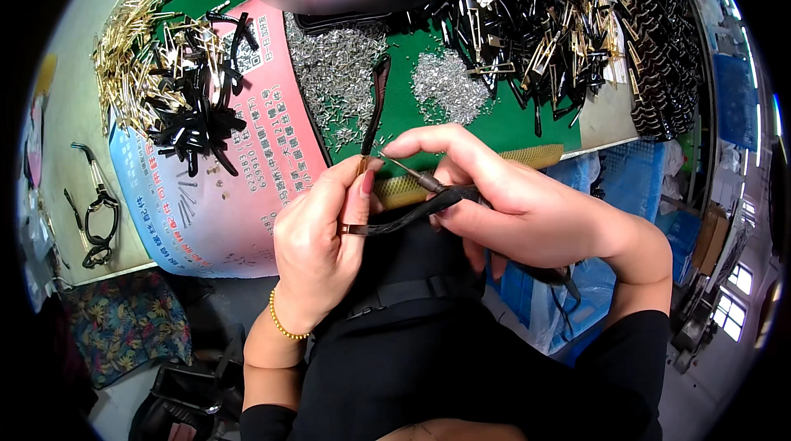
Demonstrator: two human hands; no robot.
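Closest in there's the black top [387, 358] and a gold beaded bracelet [284, 321] on the left wrist. The left hand [317, 231] has its fingers pinched on a dark eyeglass arm [376, 103], tip sticking up over the tabletop [128, 239]. The right hand [527, 210] has its fingers closed around a small screwdriver [424, 180], pointed at the pinched end; can't tell if it's actually touching. A curved black piece [412, 217] runs from the left hand over to the right one.

Just past the hands is a yellow mesh strip [404, 192], with a pink and blue printed sheet [218, 235] off to the left and a pair of glasses [100, 222] lying beyond its left edge. Further back: two piles of tiny silver screws [338, 70] [451, 91], gold and black arms heaped on the left [128, 45], and a much bigger black-and-gold heap [548, 29] on the right.
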